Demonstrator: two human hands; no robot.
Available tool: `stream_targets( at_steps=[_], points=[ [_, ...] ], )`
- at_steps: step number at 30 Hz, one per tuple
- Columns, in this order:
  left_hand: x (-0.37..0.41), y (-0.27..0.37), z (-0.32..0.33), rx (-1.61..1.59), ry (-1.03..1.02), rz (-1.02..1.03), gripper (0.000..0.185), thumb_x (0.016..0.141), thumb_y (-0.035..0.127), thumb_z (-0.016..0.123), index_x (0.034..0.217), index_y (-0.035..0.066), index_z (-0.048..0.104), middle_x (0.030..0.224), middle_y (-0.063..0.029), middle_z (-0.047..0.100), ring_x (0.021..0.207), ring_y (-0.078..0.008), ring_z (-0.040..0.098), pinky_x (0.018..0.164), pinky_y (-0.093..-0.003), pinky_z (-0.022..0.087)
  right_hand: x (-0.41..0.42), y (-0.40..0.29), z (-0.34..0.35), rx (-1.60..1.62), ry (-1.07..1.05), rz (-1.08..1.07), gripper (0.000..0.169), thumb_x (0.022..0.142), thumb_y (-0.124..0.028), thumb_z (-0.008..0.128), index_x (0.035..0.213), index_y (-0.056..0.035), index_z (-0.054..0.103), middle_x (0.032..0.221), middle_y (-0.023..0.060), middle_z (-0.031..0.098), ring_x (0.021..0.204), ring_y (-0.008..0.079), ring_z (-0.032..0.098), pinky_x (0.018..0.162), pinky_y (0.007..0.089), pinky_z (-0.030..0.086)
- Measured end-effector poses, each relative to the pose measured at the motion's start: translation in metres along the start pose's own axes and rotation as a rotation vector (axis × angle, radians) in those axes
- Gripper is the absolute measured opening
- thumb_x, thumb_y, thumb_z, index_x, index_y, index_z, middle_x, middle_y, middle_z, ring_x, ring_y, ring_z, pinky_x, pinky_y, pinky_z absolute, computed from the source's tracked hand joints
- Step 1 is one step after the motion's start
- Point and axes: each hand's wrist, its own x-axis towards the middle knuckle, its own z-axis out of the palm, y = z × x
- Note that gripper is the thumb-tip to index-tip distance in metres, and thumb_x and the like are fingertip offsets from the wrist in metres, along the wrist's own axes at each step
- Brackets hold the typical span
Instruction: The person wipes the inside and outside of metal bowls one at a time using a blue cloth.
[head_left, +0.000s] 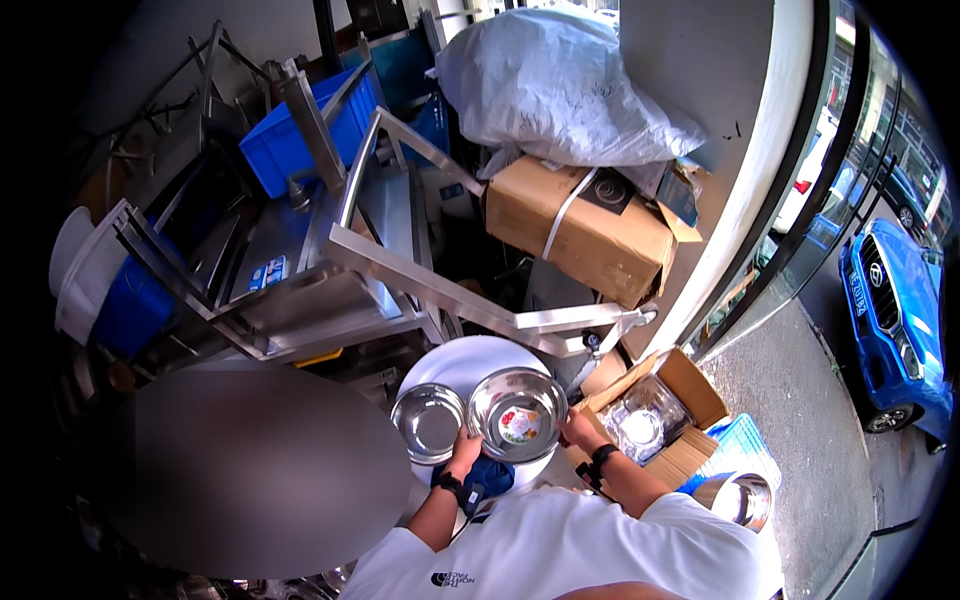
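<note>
A larger stainless steel bowl (491, 409) with a colourful round sticker on its inside bottom is held level in front of me. My right hand (579, 430) grips its right rim. At its lower left rim is my left hand (466, 452), fingers closed on the edge; the underside of this grip is hidden. Close beside that hand, a smaller steel bowl (427, 424) rests at the left edge of a round white surface (457, 356). Dark blue cloth (491, 477) shows just below the larger bowl. Both wrists wear dark bands.
To the right stand an open cardboard box (694, 390) with plastic-wrapped contents, a blue basket (739, 442) and another steel bowl (739, 499). Ahead, a metal frame (427, 277) lies before a strapped carton (577, 232). A blue crate (307, 127) sits farther left. A blurred patch hides the lower left.
</note>
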Motion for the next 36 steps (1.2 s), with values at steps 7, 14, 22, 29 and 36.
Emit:
stream_targets(
  at_steps=[7, 14, 22, 29, 36],
  points=[
    [-0.030, 0.015, -0.023, -0.158, -0.211, -0.217, 0.047, 0.083, 0.022, 0.055, 0.127, 0.009, 0.043, 0.114, -0.0093, 0.054, 0.098, -0.0237, 0.052, 0.078, -0.0382, 0.046, -0.024, -0.015, -0.008, 0.118, -0.179, 0.133, 0.041, 0.088, -0.019, 0.051, 0.127, -0.0055, 0.043, 0.074, 0.0083, 0.063, 0.055, 0.0159, 0.060, 0.050, 0.0280, 0.050],
    [-0.087, 0.000, -0.055, -0.293, -0.190, -0.131, 0.031, 0.087, 0.023, 0.054, 0.111, 0.004, 0.055, 0.105, -0.0107, 0.061, 0.089, -0.0214, 0.062, 0.072, -0.0306, 0.050, -0.089, 0.027, -0.039, 0.340, -0.076, 0.209, 0.036, 0.088, -0.014, 0.048, 0.122, -0.0027, 0.050, 0.083, 0.0120, 0.066, 0.062, 0.0179, 0.062, 0.057, 0.0280, 0.052],
    [-0.176, -0.046, -0.062, -0.303, -0.277, -0.218, 0.013, 0.085, 0.017, 0.054, 0.086, 0.004, 0.057, 0.082, -0.0078, 0.065, 0.074, -0.0161, 0.064, 0.064, -0.0268, 0.050, -0.208, 0.145, -0.049, 0.369, 0.162, 0.428, 0.025, 0.088, -0.014, 0.049, 0.110, -0.0042, 0.057, 0.082, 0.0135, 0.065, 0.064, 0.0215, 0.062, 0.054, 0.0318, 0.052],
    [-0.233, -0.088, -0.029, -0.332, -0.411, -0.191, 0.013, 0.086, 0.016, 0.053, 0.079, 0.005, 0.056, 0.069, -0.0035, 0.058, 0.060, -0.0112, 0.055, 0.054, -0.0234, 0.045, -0.321, 0.197, -0.074, 0.337, 0.300, 0.406, 0.018, 0.082, -0.015, 0.054, 0.077, -0.0017, 0.063, 0.065, 0.0099, 0.063, 0.053, 0.0201, 0.060, 0.047, 0.0292, 0.048],
    [-0.271, -0.062, 0.008, -0.190, -0.432, -0.083, 0.012, 0.085, 0.017, 0.058, 0.080, 0.006, 0.056, 0.068, -0.0017, 0.058, 0.057, -0.0081, 0.051, 0.053, -0.0206, 0.040, -0.367, 0.309, -0.126, 0.550, 0.509, 0.453, 0.029, 0.084, -0.029, 0.052, 0.087, -0.0010, 0.055, 0.070, 0.0092, 0.056, 0.050, 0.0188, 0.053, 0.044, 0.0275, 0.045]
  ],
)
